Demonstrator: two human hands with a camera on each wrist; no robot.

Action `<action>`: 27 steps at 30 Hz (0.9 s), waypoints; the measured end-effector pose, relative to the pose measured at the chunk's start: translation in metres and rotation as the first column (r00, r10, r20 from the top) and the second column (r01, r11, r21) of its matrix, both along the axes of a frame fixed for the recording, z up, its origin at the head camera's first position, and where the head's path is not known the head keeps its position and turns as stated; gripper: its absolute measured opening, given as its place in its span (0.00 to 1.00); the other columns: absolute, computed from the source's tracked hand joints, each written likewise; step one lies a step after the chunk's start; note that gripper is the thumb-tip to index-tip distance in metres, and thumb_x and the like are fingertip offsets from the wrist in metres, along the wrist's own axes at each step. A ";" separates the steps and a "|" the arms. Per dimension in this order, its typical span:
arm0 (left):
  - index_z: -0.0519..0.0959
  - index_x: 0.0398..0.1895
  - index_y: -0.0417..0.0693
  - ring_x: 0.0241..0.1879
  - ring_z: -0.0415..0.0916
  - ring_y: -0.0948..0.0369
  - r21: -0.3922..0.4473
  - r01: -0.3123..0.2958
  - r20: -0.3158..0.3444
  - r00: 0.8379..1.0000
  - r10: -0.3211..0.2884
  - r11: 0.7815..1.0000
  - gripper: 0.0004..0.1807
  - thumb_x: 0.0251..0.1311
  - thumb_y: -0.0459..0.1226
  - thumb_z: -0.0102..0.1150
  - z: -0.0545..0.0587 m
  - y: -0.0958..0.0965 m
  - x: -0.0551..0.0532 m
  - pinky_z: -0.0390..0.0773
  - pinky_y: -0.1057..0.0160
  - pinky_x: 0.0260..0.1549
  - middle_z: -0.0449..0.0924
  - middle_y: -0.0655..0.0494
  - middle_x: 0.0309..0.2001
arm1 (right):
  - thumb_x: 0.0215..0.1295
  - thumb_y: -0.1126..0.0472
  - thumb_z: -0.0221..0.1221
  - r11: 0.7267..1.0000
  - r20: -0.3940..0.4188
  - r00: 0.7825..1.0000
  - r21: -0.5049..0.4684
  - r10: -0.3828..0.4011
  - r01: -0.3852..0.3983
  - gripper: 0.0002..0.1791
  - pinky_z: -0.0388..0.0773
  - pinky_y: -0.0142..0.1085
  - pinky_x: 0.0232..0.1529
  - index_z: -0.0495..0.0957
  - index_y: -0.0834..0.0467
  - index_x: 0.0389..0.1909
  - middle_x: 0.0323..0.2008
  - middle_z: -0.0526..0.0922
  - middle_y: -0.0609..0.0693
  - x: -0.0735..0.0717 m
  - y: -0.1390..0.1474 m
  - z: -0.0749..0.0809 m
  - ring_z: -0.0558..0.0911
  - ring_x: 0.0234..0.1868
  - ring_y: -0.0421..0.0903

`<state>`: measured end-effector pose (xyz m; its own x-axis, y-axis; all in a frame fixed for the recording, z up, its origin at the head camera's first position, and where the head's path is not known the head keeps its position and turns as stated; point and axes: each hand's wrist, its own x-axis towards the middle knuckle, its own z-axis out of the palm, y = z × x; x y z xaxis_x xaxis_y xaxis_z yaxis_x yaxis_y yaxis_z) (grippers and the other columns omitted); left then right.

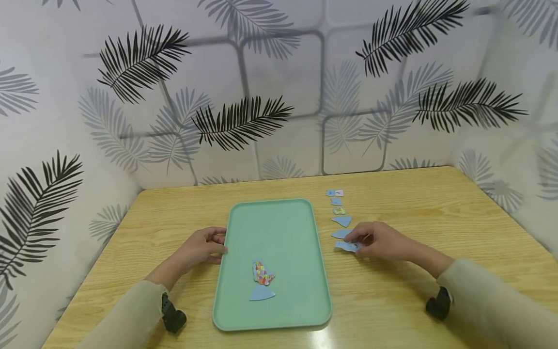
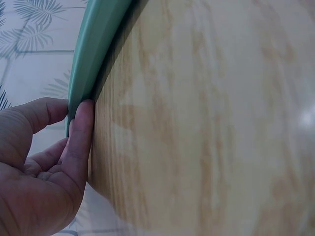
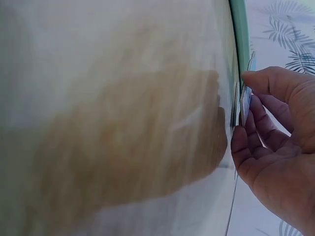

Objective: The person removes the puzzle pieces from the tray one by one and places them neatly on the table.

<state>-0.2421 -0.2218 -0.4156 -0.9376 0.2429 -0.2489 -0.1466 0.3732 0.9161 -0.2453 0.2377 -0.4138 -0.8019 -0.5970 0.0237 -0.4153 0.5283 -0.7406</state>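
Observation:
A mint-green tray (image 1: 279, 223) lies on the wooden table, and my left hand (image 1: 205, 246) is at its left edge. In the left wrist view the thumb of the left hand (image 2: 47, 162) is on one side of the tray's rim (image 2: 91, 54), the fingers on the other, pinching it. To the right of the tray, my right hand (image 1: 381, 241) pinches a flat light-blue puzzle piece (image 1: 345, 246) by its right end. The right wrist view shows this piece (image 3: 246, 105) edge-on between thumb and fingers of the right hand (image 3: 283, 128).
Inside the tray lie a multicoloured puzzle piece (image 1: 263, 273) and a blue fan-shaped piece (image 1: 262, 293). Right of the tray, several more pieces form a column, among them a yellow-patterned piece (image 1: 339, 211) and a blue triangular piece (image 1: 342, 221). A leaf-patterned wall (image 1: 287, 150) stands behind the table.

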 end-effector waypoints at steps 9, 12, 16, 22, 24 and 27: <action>0.62 0.69 0.33 0.39 0.75 0.57 -0.011 0.000 -0.005 1.000 -0.001 1.000 0.33 0.60 0.28 0.60 0.001 0.000 0.000 0.83 0.57 0.37 0.71 0.44 0.45 | 0.55 0.68 0.67 1.000 0.036 0.999 0.006 -0.005 0.004 0.17 0.78 0.37 0.47 0.83 0.60 0.47 0.45 0.82 0.50 -0.005 0.003 0.002 0.78 0.47 0.49; 0.62 0.69 0.33 0.39 0.76 0.57 -0.009 -0.006 0.002 1.000 0.006 1.000 0.33 0.60 0.27 0.61 0.000 0.000 -0.001 0.83 0.57 0.36 0.71 0.44 0.45 | 0.56 0.68 0.67 1.000 0.056 0.998 0.001 -0.005 0.005 0.16 0.78 0.37 0.47 0.83 0.61 0.47 0.45 0.81 0.51 -0.005 0.002 0.002 0.78 0.48 0.49; 0.62 0.68 0.33 0.39 0.76 0.57 -0.010 -0.012 0.006 1.000 0.012 1.000 0.33 0.59 0.27 0.61 -0.001 0.000 -0.001 0.83 0.57 0.36 0.72 0.44 0.45 | 0.56 0.68 0.67 1.000 0.062 0.998 -0.005 -0.007 0.008 0.16 0.78 0.35 0.47 0.83 0.62 0.47 0.45 0.81 0.51 -0.006 0.002 0.001 0.78 0.48 0.49; 0.62 0.68 0.32 0.38 0.75 0.57 -0.009 -0.010 -0.001 1.000 0.010 1.000 0.33 0.59 0.27 0.61 -0.001 0.000 -0.001 0.84 0.57 0.36 0.71 0.44 0.44 | 0.55 0.69 0.67 1.000 0.032 0.999 0.020 -0.021 0.021 0.16 0.77 0.34 0.45 0.84 0.60 0.46 0.43 0.81 0.50 -0.007 0.001 -0.001 0.77 0.45 0.46; 0.62 0.68 0.32 0.38 0.75 0.57 -0.008 -0.011 -0.001 1.000 0.011 1.000 0.33 0.59 0.27 0.61 -0.001 0.001 -0.001 0.83 0.57 0.36 0.71 0.45 0.44 | 0.55 0.69 0.67 0.999 0.029 0.999 0.029 -0.025 0.024 0.16 0.77 0.33 0.44 0.84 0.60 0.46 0.43 0.81 0.49 -0.008 0.001 -0.001 0.77 0.45 0.45; 0.63 0.68 0.32 0.38 0.75 0.57 -0.009 -0.015 0.001 1.000 0.015 1.000 0.33 0.59 0.27 0.61 0.000 0.001 -0.001 0.83 0.57 0.36 0.71 0.45 0.44 | 0.55 0.68 0.67 0.999 0.035 0.999 0.031 -0.029 0.028 0.16 0.77 0.33 0.44 0.84 0.60 0.46 0.43 0.81 0.49 -0.009 0.001 -0.002 0.77 0.44 0.46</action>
